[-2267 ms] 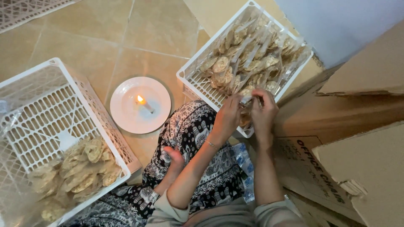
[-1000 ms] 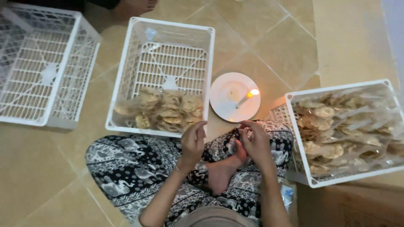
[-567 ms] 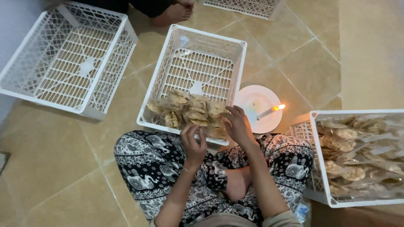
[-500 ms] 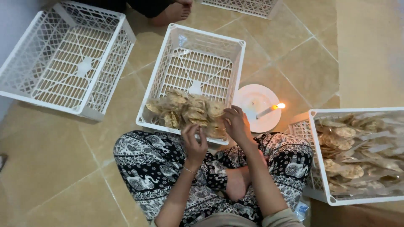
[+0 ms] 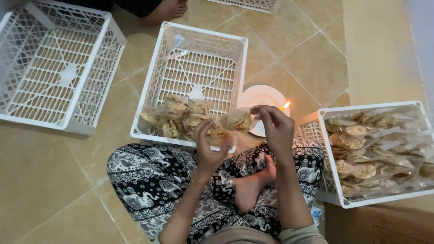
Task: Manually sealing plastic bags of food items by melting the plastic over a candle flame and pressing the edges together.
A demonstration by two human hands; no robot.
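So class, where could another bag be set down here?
Bare room: the far half of the middle crate and the whole left crate. Crowded: the middle crate's near end with its packets, and the right crate, which is heaped.

Clear cracker packet point(image 5: 236, 121) above middle crate point(image 5: 151, 97)

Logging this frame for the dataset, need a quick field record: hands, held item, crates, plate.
left hand: grips lower end of snack packet
right hand: pinches upper end of the packet
snack packet: clear, crackers inside, held over middle crate's near edge
middle crate: white, packets piled at near end
right crate: full of packets
left crate: no packets visible
plate: white, lit candle
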